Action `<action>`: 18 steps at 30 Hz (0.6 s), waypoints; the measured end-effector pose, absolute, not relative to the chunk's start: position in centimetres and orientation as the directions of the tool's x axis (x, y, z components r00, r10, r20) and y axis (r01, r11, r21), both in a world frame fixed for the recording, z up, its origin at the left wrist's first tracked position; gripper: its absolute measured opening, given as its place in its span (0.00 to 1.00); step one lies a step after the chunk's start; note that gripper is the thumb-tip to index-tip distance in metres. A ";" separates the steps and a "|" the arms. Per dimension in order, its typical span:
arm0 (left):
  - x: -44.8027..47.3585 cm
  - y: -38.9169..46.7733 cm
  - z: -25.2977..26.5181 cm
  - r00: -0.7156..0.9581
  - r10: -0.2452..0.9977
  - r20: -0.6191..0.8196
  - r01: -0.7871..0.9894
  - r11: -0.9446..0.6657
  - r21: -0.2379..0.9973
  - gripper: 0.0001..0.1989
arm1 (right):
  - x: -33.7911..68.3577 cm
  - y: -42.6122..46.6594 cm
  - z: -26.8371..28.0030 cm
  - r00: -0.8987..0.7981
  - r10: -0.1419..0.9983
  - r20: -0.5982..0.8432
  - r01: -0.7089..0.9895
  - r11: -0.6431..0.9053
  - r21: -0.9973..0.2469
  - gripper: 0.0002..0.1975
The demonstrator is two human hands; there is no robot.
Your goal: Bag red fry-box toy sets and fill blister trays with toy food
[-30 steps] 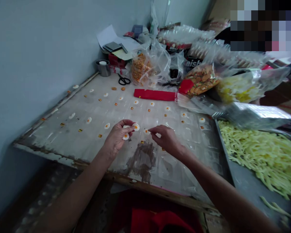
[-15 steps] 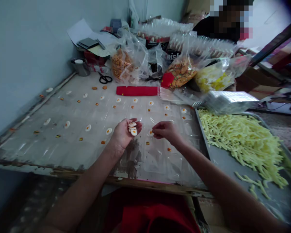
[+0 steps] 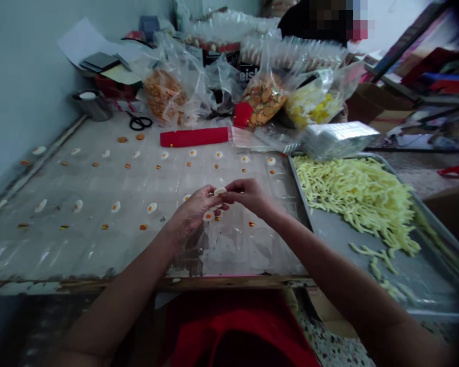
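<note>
This looks like a small workshop for handwork in batches. A worn table [image 3: 252, 282] spans the middle, laid with even rows of egg pieces [image 3: 152, 208] on clear plastic. Bulging bags [image 3: 165, 97] and ranks of clear packs [image 3: 290, 53] crowd the upper centre; a metal tray [image 3: 329, 242] of yellow strips [image 3: 355, 199] sits right, a cardboard box [image 3: 378, 109] upper right.

Over the tabletop [image 3: 109, 131], the left hand [image 3: 189, 213] holds several egg-shaped pieces [image 3: 208, 216]; the right hand [image 3: 250, 195] touches one at its edge, though whether it grips it is hard to tell. Burger-like pieces [image 3: 104, 227] lie in rows nearby. A metal tray [image 3: 329, 232] of pale strips [image 3: 352, 191] sits at right, scissors [image 3: 139, 123] farther back.
</note>
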State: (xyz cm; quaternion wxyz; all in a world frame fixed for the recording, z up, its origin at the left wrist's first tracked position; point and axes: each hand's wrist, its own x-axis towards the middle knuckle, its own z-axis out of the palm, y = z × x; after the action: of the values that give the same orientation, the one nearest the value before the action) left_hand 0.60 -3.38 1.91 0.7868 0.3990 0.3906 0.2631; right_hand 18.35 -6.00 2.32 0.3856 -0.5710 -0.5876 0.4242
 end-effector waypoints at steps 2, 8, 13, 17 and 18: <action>2.7 -3.2 2.0 0.559 0.734 -0.386 -0.165 0.555 0.816 0.09 | 19.8 -5.9 2.8 -0.004 0.999 -0.050 0.206 -0.048 -0.977 0.13; 5.2 -2.3 2.1 0.462 0.715 -0.524 -0.340 0.689 0.640 0.09 | 26.6 -7.4 3.4 0.098 0.949 -0.301 0.242 -0.316 -0.918 0.14; 5.5 -2.0 1.7 0.465 0.688 -0.558 -0.411 0.726 0.552 0.14 | 27.6 -7.6 1.0 -0.052 0.884 -0.464 0.377 -0.413 -0.829 0.10; 7.1 -2.3 2.1 0.474 0.696 -0.538 -0.453 0.718 0.529 0.16 | 26.4 -6.8 0.3 0.017 0.961 -0.277 0.685 -0.213 -0.697 0.06; 7.5 -2.4 2.2 0.452 0.703 -0.549 -0.478 0.710 0.517 0.17 | 26.2 -6.9 0.5 0.059 0.977 -0.206 0.744 -0.180 -0.644 0.08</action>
State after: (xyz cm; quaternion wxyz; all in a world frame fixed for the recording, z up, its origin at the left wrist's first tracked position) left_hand 7.46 -2.37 2.16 0.8396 0.1454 0.3876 0.3518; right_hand 26.21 -6.87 0.47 0.1879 -0.7028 -0.6120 0.3101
